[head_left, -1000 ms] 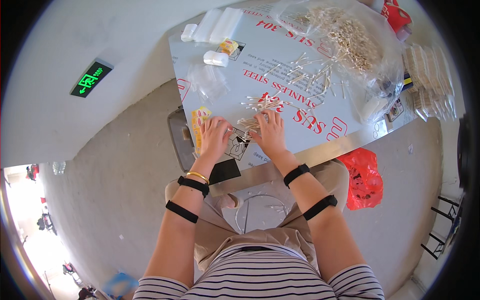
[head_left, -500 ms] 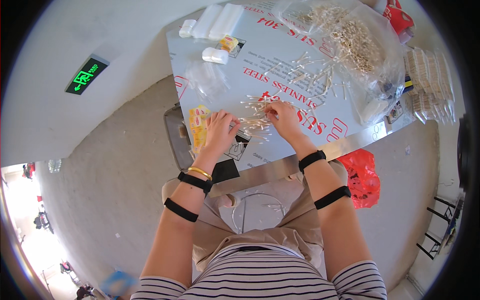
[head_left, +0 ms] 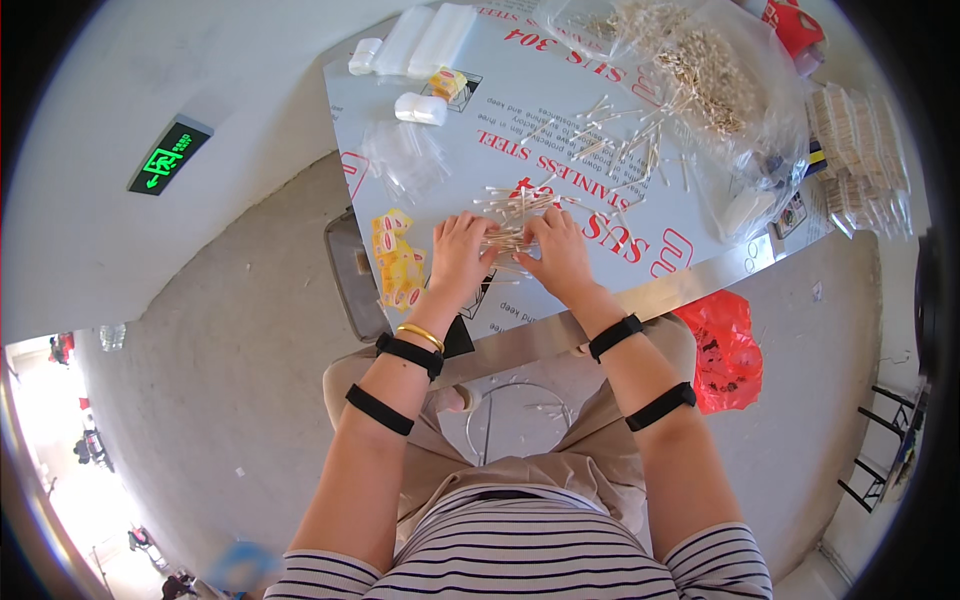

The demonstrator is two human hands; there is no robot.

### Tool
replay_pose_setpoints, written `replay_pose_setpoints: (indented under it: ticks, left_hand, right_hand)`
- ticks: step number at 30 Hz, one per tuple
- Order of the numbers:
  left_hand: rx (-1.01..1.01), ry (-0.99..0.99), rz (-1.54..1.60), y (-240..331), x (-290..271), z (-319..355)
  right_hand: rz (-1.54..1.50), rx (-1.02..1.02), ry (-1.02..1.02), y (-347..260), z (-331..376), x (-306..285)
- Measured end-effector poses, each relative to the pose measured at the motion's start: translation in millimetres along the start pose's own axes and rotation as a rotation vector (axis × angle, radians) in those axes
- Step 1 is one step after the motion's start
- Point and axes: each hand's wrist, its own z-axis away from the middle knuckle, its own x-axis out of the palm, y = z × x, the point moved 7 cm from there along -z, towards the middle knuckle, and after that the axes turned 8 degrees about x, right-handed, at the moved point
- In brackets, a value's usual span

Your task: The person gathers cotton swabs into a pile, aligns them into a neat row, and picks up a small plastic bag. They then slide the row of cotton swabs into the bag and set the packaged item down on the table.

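Between my two hands lies a small bundle of cotton swabs (head_left: 509,240) on the film-covered table. My left hand (head_left: 460,258) is closed round the bundle's left end, thumb and fingers curled in. At the opposite end, my right hand (head_left: 560,254) pinches the same swabs with its thumb and fingertips. More loose swabs (head_left: 520,200) lie just beyond my fingertips, roughly side by side. Yellow printed labels (head_left: 400,262) form a pile left of my left hand.
A large clear bag of swabs (head_left: 700,85) fills the far right, with scattered swabs (head_left: 640,140) before it. Packed swab bundles (head_left: 860,160) stand at the right edge. Clear sleeves (head_left: 403,160), white rolls (head_left: 420,108) and bags (head_left: 440,40) lie far left. A red bag (head_left: 725,355) is on the floor.
My left hand has moved right onto the swabs, uncovering more of the yellow labels. My right hand has come slightly nearer, and both now grip the bundle from its two ends.
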Motion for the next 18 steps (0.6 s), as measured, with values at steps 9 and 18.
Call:
replay_pose_setpoints:
  ticks: [9,18]
  left_hand:
    - [0.045,-0.039,-0.031,-9.9,-2.0,-8.1]
    - [-0.021,-0.032,0.036,-25.6,-7.0,-6.8]
  right_hand:
    - [0.065,0.021,0.124,2.1,9.1,12.4]
    - [0.152,-0.090,0.124,10.9,-24.1,-14.2]
